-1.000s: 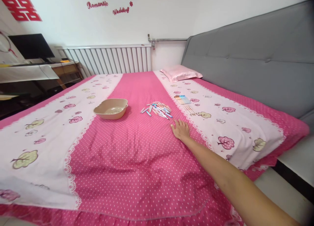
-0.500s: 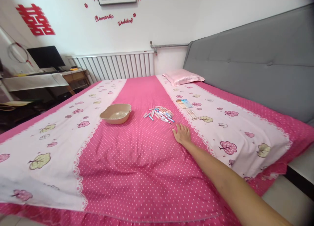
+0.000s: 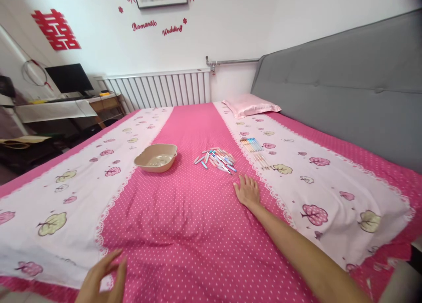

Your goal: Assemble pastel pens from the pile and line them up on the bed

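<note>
My right hand (image 3: 248, 190) lies flat on the pink dotted bedspread (image 3: 184, 206), fingers spread and holding nothing. Just beyond its fingertips is a loose pile of pens (image 3: 219, 159) in pink, white and blue. To the right of the pile, a row of blue and orange pens (image 3: 251, 144) lies side by side on the white strip. Closer to me is a smaller row of pale pens (image 3: 263, 161). At the lower left, my left hand (image 3: 103, 279) hovers above the bed, thumb and fingers apart with nothing between them. A beige plastic basin (image 3: 141, 163) sits left of the pile.
A pink pillow (image 3: 250, 105) rests at the far right of the bed, near the grey padded headboard (image 3: 346, 83). Behind the bed are a white radiator (image 3: 158, 90) and a pipe. On the left stands a desk (image 3: 59, 111) with a monitor (image 3: 69, 78).
My left hand has come into view at the lower left. My right hand stays flat beside the pens. The view has shifted slightly.
</note>
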`<action>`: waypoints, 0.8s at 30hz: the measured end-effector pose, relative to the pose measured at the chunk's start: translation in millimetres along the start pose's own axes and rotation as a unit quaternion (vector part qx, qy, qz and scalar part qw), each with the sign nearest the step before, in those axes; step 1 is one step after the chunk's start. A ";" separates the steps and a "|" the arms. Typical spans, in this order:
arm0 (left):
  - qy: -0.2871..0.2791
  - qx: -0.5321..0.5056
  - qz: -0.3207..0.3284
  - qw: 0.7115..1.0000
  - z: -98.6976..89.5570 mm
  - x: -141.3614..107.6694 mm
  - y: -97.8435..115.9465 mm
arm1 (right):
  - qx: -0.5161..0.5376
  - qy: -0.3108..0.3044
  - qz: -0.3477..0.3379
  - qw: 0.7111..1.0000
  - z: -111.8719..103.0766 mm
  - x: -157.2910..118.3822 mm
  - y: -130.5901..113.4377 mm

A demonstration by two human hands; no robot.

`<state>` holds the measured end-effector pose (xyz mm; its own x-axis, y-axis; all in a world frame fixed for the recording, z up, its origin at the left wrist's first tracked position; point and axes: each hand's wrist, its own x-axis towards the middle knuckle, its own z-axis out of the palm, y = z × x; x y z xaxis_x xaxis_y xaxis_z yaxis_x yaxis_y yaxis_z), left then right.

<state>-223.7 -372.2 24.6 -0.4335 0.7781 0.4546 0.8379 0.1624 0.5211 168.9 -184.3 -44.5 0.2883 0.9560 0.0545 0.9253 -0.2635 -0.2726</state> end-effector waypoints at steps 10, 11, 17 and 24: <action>-0.098 -0.128 0.134 0.978 117.5 129.5 183.6 | 0.060 -0.132 0.038 0.989 -23.3 42.6 5.3; -0.097 -0.115 0.136 0.979 135.2 140.9 191.2 | 0.090 -0.132 0.041 0.986 -28.3 51.7 5.0; -0.141 -0.037 0.115 0.983 230.9 182.5 212.1 | 0.210 -0.069 0.006 0.975 -65.9 116.2 -8.6; -0.194 0.041 0.084 0.977 302.0 188.5 222.4 | 0.251 -0.012 -0.078 0.965 -96.5 171.7 -45.0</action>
<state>-19.0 -6.2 8.0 -0.1422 0.9666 0.2130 0.9169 0.0476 0.3964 200.5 -20.7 69.8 0.1444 0.9833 0.1111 0.7198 -0.0274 -0.6936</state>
